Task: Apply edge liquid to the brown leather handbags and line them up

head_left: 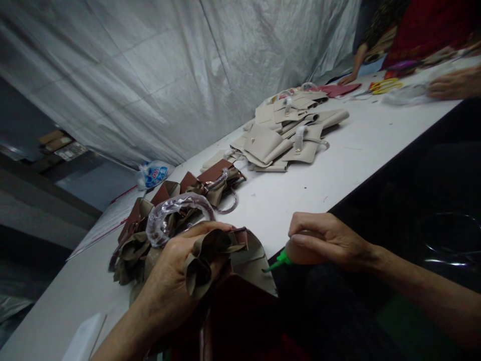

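My left hand [169, 271] is closed around a brown handbag [251, 268] at the table's near edge, its olive lining bunched out over my fingers. In my right hand [330, 238] is a squeeze bottle [302, 250] with a green nozzle, tilted so the tip meets or nearly meets the bag's pale inner face. I cannot tell whether anything flows from it. Just beyond my left hand, a plastic-wrapped handle [176, 208] rises among several brown bags [165, 193] with olive linings. The lower part of the held bag is lost in shadow.
Cream bag pieces [266, 143] are heaped farther along the white table [361, 140]. Yellow-handled scissors [385, 86] lie near another person's hand [456, 84] at the far right; a second hand [347, 79] rests behind. A blue-printed plastic bag [154, 173] sits by the hanging sheet [158, 65].
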The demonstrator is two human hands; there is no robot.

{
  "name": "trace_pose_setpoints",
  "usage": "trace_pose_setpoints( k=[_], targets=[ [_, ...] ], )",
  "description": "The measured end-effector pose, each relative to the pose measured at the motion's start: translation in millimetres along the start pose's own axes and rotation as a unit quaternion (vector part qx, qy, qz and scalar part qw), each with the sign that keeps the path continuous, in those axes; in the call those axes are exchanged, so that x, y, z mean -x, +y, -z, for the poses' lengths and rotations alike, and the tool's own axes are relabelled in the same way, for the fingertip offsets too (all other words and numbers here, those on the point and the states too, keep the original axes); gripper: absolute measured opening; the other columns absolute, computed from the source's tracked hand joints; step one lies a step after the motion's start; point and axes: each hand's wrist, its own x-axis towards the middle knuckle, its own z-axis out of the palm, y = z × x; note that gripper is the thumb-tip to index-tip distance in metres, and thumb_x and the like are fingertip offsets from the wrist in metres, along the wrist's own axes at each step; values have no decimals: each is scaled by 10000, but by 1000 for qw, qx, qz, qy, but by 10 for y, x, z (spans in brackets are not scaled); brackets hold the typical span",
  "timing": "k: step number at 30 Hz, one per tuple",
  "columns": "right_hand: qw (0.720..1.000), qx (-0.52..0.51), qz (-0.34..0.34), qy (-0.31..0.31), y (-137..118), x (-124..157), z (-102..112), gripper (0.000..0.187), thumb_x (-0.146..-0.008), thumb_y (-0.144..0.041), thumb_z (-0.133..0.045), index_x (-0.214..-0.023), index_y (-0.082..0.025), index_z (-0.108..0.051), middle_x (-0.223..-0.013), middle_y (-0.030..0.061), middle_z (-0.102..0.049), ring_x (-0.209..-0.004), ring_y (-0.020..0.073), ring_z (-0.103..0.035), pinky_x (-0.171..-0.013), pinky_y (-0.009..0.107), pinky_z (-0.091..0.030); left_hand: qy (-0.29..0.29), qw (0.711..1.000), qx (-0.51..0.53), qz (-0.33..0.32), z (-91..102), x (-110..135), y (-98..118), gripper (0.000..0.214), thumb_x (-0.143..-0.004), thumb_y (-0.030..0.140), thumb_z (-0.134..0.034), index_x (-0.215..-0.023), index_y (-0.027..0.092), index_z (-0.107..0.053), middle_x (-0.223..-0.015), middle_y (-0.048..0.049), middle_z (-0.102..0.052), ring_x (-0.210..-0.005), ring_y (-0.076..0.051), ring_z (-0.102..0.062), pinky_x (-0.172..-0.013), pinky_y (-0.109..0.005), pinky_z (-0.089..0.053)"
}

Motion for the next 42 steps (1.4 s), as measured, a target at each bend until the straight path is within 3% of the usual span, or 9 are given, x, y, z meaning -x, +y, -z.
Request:
trace_pose_setpoints(
  k=[3, 8, 12, 17, 22, 27, 31, 36, 42],
  targets=[
    [999, 16, 6, 41, 30, 47, -9, 149, -942, -216, -518, -846, -164, -620, -790, 25, -605, -714, 123, -577, -670, 241, -447, -6, 1000, -7, 1, -14, 41, -9, 284, -936, 170, -585, -1163, 305, -690, -1113, 38, -714, -881, -91, -698, -768, -134, -522],
    [1000, -12, 15, -1, 50, 65, -33, 145, -942, -206, -524, -836, -172, -616, -776, 20, -610, -696, 122, -583, -652, 238, -453, -26, 999, -13, -23, -19, 92, -10, 307, -946, 194, -563, -1202, 309, -687, -1237, 10, -677, -1004, -140, -688, -837, -179, -535],
    [998, 8, 25, 52, 64, 55, -54, 131, -952, -201, -516, -882, -166, -621, -808, 38, -596, -724, 132, -575, -673, 251, -456, -30, 999, -24, -37, -20, 101, 6, 324, -961, 178, -520, -1203, 304, -695, -1217, -3, -695, -1014, -154, -689, -847, -198, -543],
    [999, -12, 44, -10, 63, 77, -55, 155, -964, -195, -497, -862, -168, -610, -784, 30, -594, -701, 120, -570, -649, 234, -449, -27, 998, -22, -45, -23, 122, 21, 343, -959, 176, -527, -1230, 312, -687, -1211, -8, -710, -1027, -168, -691, -855, -206, -555],
    [998, 17, 58, 16, 11, 102, -31, 140, -967, -188, -489, -898, -166, -609, -820, 51, -598, -744, 142, -571, -681, 261, -456, -24, 999, -9, -24, -42, 155, 23, 292, -940, 191, -566, -1169, 287, -720, -1174, -27, -721, -1029, -192, -695, -869, -235, -574],
    [998, -20, 46, -42, 30, 108, -31, 162, -966, -196, -490, -850, -171, -601, -769, 32, -597, -680, 118, -570, -624, 228, -450, -12, 999, -27, -44, -68, 162, 22, 251, -915, 220, -620, -1123, 290, -742, -1232, -23, -701, -1063, -184, -683, -849, -192, -569],
    [998, 13, 43, 33, 81, 112, -42, 138, -963, -204, -501, -880, -171, -606, -799, 45, -601, -717, 133, -578, -657, 242, -462, -16, 999, -18, -28, -82, 188, 26, 241, -916, 227, -617, -1109, 288, -749, -1212, -22, -710, -1078, -183, -679, -861, -190, -571],
    [998, -26, 30, -43, 63, 146, -32, 195, -977, -251, -492, -850, -169, -616, -773, 43, -608, -681, 131, -573, -629, 241, -460, -10, 1000, 20, 13, -96, 252, -7, 168, -901, 262, -631, -998, 244, -767, -1183, -51, -721, -1095, -222, -678, -935, -264, -574],
    [1000, -14, -1, 12, 81, 201, -40, 178, -971, -249, -496, -864, -171, -615, -793, 42, -611, -702, 139, -582, -653, 256, -464, 16, 997, 69, 39, -84, 278, 16, 143, -856, 273, -664, -947, 230, -766, -1186, -71, -721, -1056, -251, -701, -919, -311, -599]
  ],
)
